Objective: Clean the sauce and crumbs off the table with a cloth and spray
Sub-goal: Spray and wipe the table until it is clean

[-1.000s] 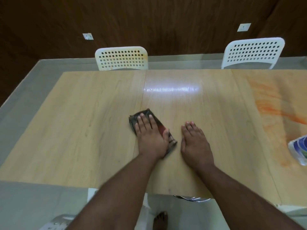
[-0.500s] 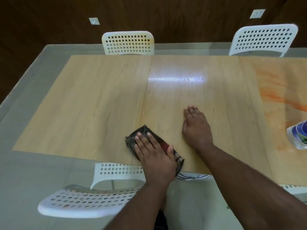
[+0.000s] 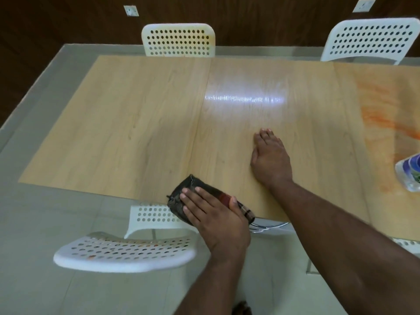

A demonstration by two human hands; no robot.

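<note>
A: Item, cloth [image 3: 193, 192]?
B: Dark, folded, at the table's [image 3: 136, 123] near edge, partly overhanging; left hand [image 3: 216, 214] flat upon it, fingers straight.
A: Right hand [image 3: 270, 160]?
B: Flat on the table, holding nothing. Orange sauce smear [image 3: 381, 114] and spray bottle [image 3: 409, 173] at the table's right end.

The head view looks down on a pale wooden table [image 3: 141, 123]. At its near edge the left hand [image 3: 213, 214] presses flat, fingers straight, on a dark folded cloth [image 3: 193, 189] that partly overhangs the edge. The right hand [image 3: 270, 160] rests palm-down on the bare wood farther in, apart from the cloth. Orange sauce smears [image 3: 381, 114] streak the right end of the table, and a clear bottle with a blue label [image 3: 410, 171] stands there at the frame's edge. Two white perforated chairs [image 3: 178, 40] stand at the far side; another [image 3: 127, 251] sits at the near side, left of the left arm.
</note>
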